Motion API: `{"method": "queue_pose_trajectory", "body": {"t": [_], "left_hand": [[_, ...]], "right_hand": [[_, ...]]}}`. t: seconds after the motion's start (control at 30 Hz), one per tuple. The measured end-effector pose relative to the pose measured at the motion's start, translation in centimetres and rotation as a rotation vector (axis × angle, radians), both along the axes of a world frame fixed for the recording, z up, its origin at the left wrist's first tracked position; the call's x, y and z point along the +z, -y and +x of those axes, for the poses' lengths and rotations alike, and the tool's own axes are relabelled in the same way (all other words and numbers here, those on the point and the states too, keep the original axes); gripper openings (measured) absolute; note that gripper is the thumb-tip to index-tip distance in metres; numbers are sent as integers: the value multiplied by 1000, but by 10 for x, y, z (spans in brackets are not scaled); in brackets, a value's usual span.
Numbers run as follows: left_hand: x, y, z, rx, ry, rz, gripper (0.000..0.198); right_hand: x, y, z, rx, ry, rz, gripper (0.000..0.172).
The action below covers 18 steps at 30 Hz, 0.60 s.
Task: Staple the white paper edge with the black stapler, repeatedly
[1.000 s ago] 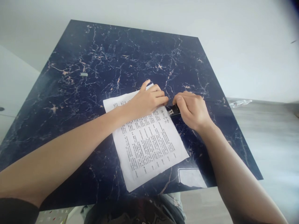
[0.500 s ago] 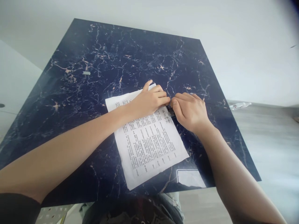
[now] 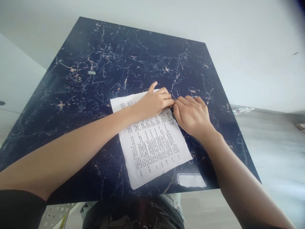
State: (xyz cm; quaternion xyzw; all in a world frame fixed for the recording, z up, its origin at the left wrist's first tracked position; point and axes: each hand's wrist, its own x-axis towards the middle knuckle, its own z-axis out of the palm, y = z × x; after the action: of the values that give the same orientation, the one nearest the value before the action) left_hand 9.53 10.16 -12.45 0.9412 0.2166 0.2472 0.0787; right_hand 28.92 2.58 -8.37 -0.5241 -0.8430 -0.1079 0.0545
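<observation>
A printed sheet of paper (image 3: 152, 143) lies aslant on the dark marbled table. My left hand (image 3: 158, 102) rests over its upper part, little finger stuck out and the other fingers curled at the paper's right-hand edge. Close against those fingertips is my right hand (image 3: 192, 114), closed, with its knuckles up. Under the right hand's thumb side, at the paper's edge, a bit of a small black object (image 3: 174, 115) shows; most of it is covered, so its kind cannot be made out.
A small pale grey block (image 3: 91, 72) lies far left on the table (image 3: 143, 54). Near the front edge is a flat, pale-faced rectangle with a dark outline (image 3: 192, 180), perhaps a phone. Beyond the right edge, a clear plastic item (image 3: 243, 110) lies low by the wall.
The view has shifted slightly. My right hand has rolled a little toward the left hand and covers more of the black object. The left hand keeps its place on the paper.
</observation>
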Motion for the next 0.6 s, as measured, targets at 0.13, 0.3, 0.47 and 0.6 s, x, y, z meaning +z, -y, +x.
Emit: {"method": "queue_pose_trajectory", "body": {"t": [0.13, 0.3, 0.47, 0.6], "left_hand": [[-1, 0, -1, -6, -3, -9, 27], [-2, 0, -1, -15, -4, -16, 27], [-2, -1, -2, -20, -6, -24, 26], [2, 0, -2, -17, -8, -32, 24]], "right_hand": [[-3, 0, -3, 3, 5, 10, 40], [-3, -2, 0, -16, -45, 3, 42], [3, -5, 7, -25, -143, -38, 44], [6, -6, 15, -21, -151, -55, 43]]}}
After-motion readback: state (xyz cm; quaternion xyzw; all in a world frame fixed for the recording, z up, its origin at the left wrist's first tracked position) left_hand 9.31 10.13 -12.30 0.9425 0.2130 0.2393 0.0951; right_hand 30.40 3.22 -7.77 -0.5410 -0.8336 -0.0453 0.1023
